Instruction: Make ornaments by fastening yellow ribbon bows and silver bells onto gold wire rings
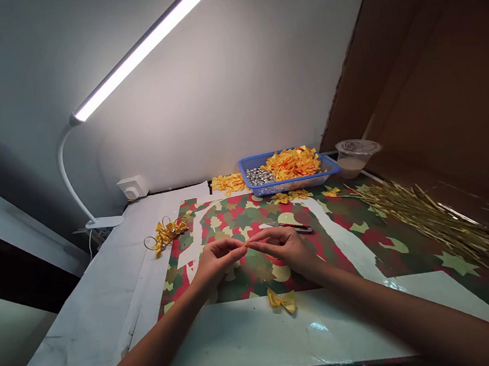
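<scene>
Golden ribbon piece [245,244] is held up over the patterned paper [247,216], pinched between the left hand [216,258] and the right hand [283,248], both closed tightly on it; this pinching is the step in hand, and the piece's long axis seems to run left to right, though it is mostly hidden. Left of the hands lies a gold bow cluster [166,233]; to their right come a loose yellow bow [281,301], a red-handled tool [294,227], a blue basket [299,183] and gold strands [420,214].
</scene>
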Demonstrator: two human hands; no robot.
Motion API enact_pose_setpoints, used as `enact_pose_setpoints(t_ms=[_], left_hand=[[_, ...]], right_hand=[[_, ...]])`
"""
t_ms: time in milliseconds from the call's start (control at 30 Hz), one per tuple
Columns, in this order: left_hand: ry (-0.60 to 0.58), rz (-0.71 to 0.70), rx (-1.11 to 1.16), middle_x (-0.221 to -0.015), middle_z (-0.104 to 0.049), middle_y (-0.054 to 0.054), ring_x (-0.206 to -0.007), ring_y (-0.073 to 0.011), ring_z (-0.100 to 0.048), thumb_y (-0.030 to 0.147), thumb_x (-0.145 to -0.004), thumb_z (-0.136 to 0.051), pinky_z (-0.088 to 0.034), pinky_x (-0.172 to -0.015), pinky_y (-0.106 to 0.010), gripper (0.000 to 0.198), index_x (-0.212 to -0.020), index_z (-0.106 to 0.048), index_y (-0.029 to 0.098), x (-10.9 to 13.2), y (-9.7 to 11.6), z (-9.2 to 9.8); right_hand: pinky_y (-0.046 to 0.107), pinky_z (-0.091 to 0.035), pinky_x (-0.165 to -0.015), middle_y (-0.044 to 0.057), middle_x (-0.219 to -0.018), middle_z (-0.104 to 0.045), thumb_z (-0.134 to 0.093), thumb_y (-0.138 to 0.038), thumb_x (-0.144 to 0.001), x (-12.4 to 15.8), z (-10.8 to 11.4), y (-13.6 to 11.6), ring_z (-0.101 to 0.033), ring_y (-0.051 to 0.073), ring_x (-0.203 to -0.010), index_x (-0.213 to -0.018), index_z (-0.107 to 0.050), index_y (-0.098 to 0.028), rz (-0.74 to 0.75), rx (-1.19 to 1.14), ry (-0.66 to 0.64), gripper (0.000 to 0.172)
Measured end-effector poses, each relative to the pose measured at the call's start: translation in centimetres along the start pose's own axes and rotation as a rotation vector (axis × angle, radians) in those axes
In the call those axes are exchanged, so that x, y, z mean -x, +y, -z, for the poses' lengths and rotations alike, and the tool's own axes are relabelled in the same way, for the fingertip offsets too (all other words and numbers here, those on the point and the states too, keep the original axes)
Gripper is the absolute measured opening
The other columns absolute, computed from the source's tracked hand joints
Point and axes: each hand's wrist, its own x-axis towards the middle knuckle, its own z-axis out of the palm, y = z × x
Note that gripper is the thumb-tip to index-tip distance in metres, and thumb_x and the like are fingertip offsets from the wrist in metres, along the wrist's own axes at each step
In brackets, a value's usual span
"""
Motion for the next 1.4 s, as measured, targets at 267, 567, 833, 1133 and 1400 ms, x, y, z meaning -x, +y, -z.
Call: enact_pose_setpoints(t_ms=[267,567,833,1133,1400], left_hand=[[0.0,-0.005,0.001,-0.062,-0.061,0.0,-0.058,-0.0109,-0.051,0.045,-0.059,-0.079,-0.039,-0.055,-0.022,0.033,-0.072,-0.071,0.016,-0.1,0.0,0.2],[0.001,-0.006,0.017,-0.06,-0.06,0.001,-0.057,-0.0096,-0.048,0.043,-0.061,-0.079,-0.036,-0.054,-0.021,0.03,-0.069,-0.071,0.016,-0.1,0.0,0.2],[0.014,-0.011,0.026,-0.059,-0.058,0.001,-0.058,-0.0096,-0.046,0.041,-0.059,-0.079,-0.035,-0.056,-0.021,0.029,-0.067,-0.07,0.015,-0.1,0.2,0.1],[0.034,-0.013,0.007,-0.057,-0.056,0.001,-0.056,-0.0097,-0.044,0.042,-0.057,-0.078,-0.034,-0.055,-0.022,0.03,-0.064,-0.069,0.015,-0.1,0.6,-0.1],[0.022,-0.123,-0.096,-0.062,-0.056,0.001,-0.056,-0.0105,-0.047,0.041,-0.064,-0.072,-0.038,-0.055,-0.022,0.027,-0.074,-0.066,0.016,-0.2,0.0,0.2]], right_hand=[[0.029,-0.048,-0.066,0.004,-0.078,-0.072,-0.072,-0.05,-0.07,0.1,0.0,-0.4,-0.061,0.017,-0.071,-0.077,-0.076,-0.022,-0.012,-0.006,0.004,0.029],[0.027,-0.045,-0.057,0.004,-0.073,-0.07,-0.072,-0.048,-0.07,0.1,0.0,-0.4,-0.057,0.016,-0.065,-0.076,-0.076,-0.021,-0.013,0.007,0.012,0.028],[0.029,-0.047,-0.063,0.005,-0.075,-0.072,-0.073,-0.047,-0.069,0.1,0.1,-0.9,-0.06,0.017,-0.068,-0.076,-0.076,-0.021,-0.005,0.009,0.036,0.028],[0.029,-0.047,-0.065,0.004,-0.075,-0.072,-0.073,-0.043,-0.07,0.2,0.1,-1.1,-0.061,0.016,-0.069,-0.076,-0.076,-0.021,0.001,-0.005,0.045,0.023],[0.029,-0.047,-0.062,0.005,-0.077,-0.072,-0.072,-0.046,-0.07,0.1,0.1,-0.9,-0.06,0.017,-0.068,-0.075,-0.075,-0.02,-0.01,0.004,0.035,0.027]])
